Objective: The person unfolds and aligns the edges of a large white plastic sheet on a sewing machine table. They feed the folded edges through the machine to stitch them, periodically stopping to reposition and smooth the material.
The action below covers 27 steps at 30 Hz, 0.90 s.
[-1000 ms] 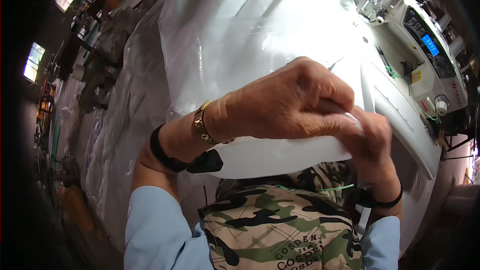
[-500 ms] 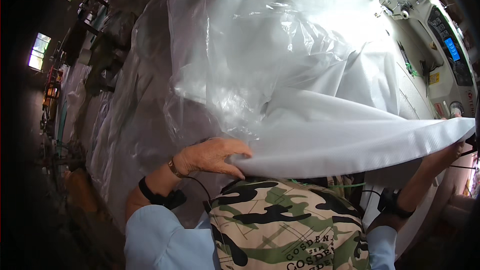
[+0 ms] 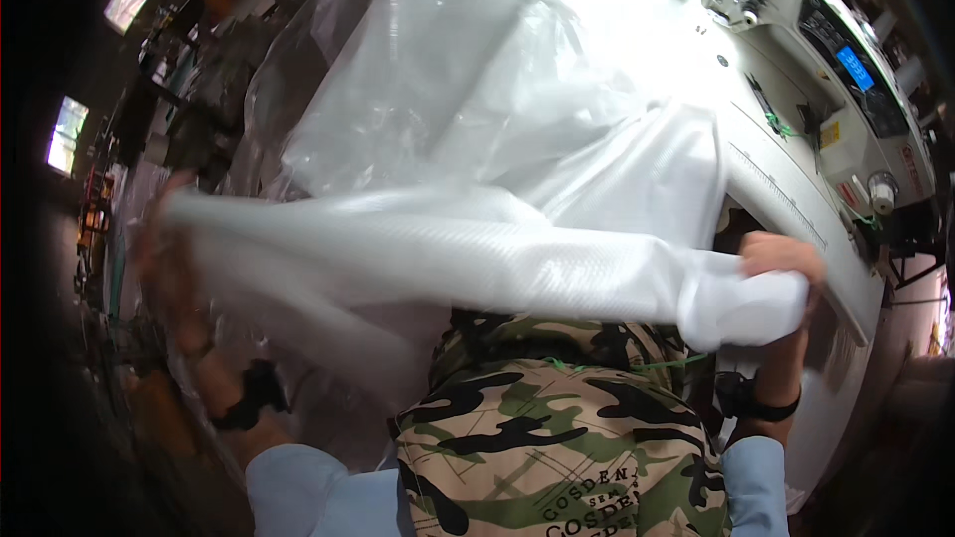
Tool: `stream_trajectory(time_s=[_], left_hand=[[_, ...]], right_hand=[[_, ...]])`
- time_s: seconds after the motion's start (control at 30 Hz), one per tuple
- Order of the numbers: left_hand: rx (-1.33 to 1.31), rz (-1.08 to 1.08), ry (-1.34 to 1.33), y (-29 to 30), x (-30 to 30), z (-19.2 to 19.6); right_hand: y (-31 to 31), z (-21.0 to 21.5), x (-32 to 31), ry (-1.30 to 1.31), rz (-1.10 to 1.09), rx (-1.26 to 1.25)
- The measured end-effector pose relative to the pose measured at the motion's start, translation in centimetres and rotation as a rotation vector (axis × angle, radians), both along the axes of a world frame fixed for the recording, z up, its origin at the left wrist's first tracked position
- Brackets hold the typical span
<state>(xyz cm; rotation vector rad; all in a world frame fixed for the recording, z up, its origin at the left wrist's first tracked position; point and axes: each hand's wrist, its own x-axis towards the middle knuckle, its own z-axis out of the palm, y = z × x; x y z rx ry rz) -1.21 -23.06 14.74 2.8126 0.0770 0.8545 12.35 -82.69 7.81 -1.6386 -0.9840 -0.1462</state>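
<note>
- White sewing machine with a blue-lit display [image 3: 856, 70]: the landmark, standing on the tabletop.
- White tabletop with a printed ruler scale [image 3: 836, 273]: beneath the sewing machine, its rounded edge reaching toward the wearer.
- Long white textured sheet, gathered into a band [image 3: 497, 254]: on the wearer's side of the sewing machine and to its left, raised across the front of the body; its right end is folded over.
- Right hand [image 3: 783, 257]: nearer the wearer than the sewing machine; fingers curled closed about the band's folded end.
- Left hand [image 3: 167, 254]: far left of the sewing machine, at the band's other end; heavily blurred, so finger opening and grip cannot be told.
- Broad white sheet material [image 3: 557, 50]: heaped left of the sewing machine.
- Clear, glossy plastic film [image 3: 288, 89]: farther left of the sewing machine, beside the heap; whether it forms a bag with contents cannot be told.
- Slim dark tool [image 3: 760, 94]: lying just left of the sewing machine, green thread [image 3: 783, 128] at its end.
</note>
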Motion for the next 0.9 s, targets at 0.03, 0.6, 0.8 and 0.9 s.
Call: stream_trajectory(time_s=[0.03,0.6,0.8,0.9], left_hand=[[0.042,0.019,0.0,0.3,-3.7,3.3],[-0.402,-0.815,0.996,-19.9,11.2,-15.8],[0.056,-1.13,1.004,-30.7,13.1,-15.9],[0.003,-1.377,0.835,-32.2,14.3,-18.0]], right_hand=[[3.0,0.3,-0.7,-0.037,0.012,-0.059],[4.6,1.2,-2.3,0.408,0.391,-0.803],[3.9,-0.4,0.6,0.661,0.29,-0.229],[8.4,-2.5,3.4,0.919,0.212,-0.142]])
